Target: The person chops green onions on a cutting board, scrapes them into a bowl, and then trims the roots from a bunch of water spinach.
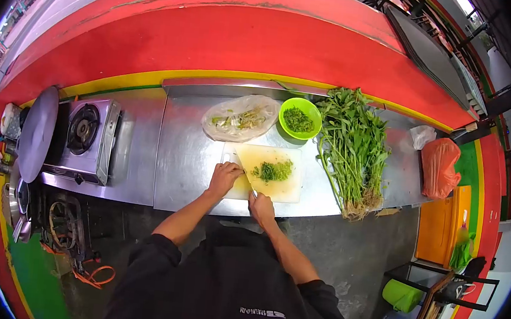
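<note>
R hand (261,209) wraps knife (250,181) handle; L hand (226,179) by blade, fingers bunched, can't tell if pinching anything. Chopped greens (274,172) sit on board (290,193), R of blade. We'd best keep L fingertips off edge & R grip firm. Green bowl (299,137) just beyond board.

Small white lettering (262,313) on the black shirt (213,278), too blurred to read.
</note>
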Available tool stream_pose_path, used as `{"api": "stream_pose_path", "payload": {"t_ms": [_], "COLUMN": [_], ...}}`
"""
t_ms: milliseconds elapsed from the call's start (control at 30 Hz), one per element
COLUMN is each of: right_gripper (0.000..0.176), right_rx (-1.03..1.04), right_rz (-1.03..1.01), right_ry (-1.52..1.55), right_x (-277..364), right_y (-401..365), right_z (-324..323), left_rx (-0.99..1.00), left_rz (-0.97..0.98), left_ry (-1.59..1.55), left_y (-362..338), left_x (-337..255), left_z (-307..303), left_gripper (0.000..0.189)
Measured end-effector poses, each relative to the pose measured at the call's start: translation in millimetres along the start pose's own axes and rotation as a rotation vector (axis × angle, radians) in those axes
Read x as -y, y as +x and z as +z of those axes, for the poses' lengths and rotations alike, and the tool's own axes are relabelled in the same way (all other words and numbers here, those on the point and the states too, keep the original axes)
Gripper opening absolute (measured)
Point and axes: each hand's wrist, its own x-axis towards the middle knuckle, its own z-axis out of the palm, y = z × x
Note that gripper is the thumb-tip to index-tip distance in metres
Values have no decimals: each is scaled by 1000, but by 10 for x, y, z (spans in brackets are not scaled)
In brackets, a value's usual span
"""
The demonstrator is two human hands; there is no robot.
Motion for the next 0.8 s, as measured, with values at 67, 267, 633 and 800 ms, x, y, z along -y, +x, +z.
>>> {"api": "stream_pose_path", "payload": {"t_ms": [67, 267, 633, 800], "right_gripper": [52, 53, 51, 53], "right_rx": [-6, 19, -15, -10], "right_rz": [-10, 40, -9, 20], "right_ry": [26, 91, -6, 67], "right_x": [-67, -84, -67, -31], "right_y": [9, -191, -29, -4], "right_z": [20, -38, 79, 20], "left_rx": [-1, -25, 15, 68], "left_rz": [2, -9, 32, 17], "left_ry": [17, -44, 17, -15], "left_y": [0, 8, 18, 23], "left_x": [26, 72, 67, 82], "left_z": [5, 31, 6, -41], "left_gripper": [13, 10, 10, 11]}}
